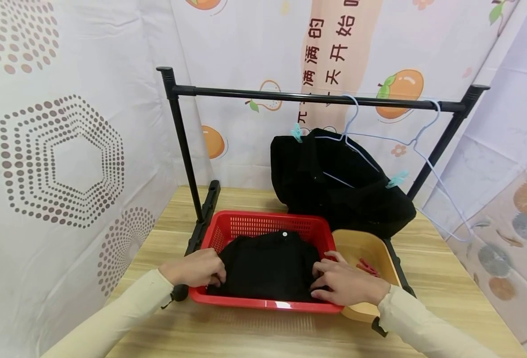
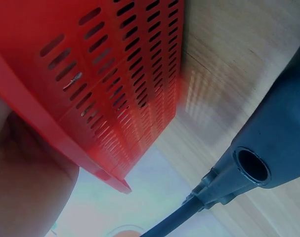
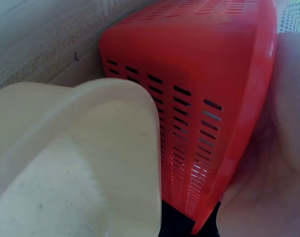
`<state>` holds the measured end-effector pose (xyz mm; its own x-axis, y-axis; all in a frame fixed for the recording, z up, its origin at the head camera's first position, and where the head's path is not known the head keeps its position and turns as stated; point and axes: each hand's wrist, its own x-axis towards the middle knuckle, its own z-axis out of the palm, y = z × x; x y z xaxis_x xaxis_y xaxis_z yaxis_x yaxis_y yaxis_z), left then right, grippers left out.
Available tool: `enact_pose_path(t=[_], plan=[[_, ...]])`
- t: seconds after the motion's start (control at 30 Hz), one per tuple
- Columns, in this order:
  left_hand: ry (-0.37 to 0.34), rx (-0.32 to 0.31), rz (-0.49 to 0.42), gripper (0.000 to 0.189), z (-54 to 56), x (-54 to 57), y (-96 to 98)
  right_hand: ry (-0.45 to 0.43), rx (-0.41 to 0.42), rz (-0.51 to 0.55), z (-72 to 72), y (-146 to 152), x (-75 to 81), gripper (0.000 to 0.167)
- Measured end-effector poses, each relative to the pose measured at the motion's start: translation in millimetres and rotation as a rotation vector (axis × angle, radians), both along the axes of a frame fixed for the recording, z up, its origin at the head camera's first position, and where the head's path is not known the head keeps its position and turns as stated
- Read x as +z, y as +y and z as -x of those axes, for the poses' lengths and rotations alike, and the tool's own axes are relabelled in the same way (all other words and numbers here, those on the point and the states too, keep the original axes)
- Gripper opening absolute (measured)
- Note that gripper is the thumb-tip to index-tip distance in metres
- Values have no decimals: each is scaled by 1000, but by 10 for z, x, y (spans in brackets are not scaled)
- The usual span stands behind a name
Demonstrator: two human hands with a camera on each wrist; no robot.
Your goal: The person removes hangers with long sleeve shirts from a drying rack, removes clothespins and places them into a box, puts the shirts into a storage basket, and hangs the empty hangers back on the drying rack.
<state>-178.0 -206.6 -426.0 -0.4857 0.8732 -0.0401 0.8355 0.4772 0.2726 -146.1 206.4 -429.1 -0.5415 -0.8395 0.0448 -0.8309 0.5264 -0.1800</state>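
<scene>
A folded black garment [image 1: 267, 266] with a small white round spot near its top edge lies in the red plastic basket [image 1: 269, 304]. My left hand [image 1: 197, 268] reaches over the basket's left rim, and its curled fingers grip the garment's left side. On the opposite side, my right hand [image 1: 341, 281] comes over the right rim and holds the garment's right edge with bent fingers. Both wrist views show mainly the slotted outer walls of the basket, with part of the left hand [image 2: 31, 177] and right hand [image 3: 268, 168] at the rim; the fingertips are hidden there.
A black rack [image 1: 263, 94] stands behind the basket. From it hang a black garment [image 1: 335, 184] on a blue hanger with light-blue clips [image 1: 396, 179], and a bare blue hanger [image 1: 442, 184]. A tan tub [image 1: 386, 258] holding red clips [image 1: 368, 267] sits right of the basket.
</scene>
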Motion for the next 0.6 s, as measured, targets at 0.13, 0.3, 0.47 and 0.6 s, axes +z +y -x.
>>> enact_pose_path(t=[0.13,0.3,0.47,0.6], plan=[[21,-7,-6,11,-15,23,1,-25,9,-7,14,16,7,23],[32,-29,-34,10,-33,37,-4,-34,28,28,17,39,-7,20],[-24,9,-40,12,-24,8,-22,-97,13,126,4,74,-5,19],[-85,58,-98,13,-23,8,-56,-151,-63,164,-9,109,25,23]])
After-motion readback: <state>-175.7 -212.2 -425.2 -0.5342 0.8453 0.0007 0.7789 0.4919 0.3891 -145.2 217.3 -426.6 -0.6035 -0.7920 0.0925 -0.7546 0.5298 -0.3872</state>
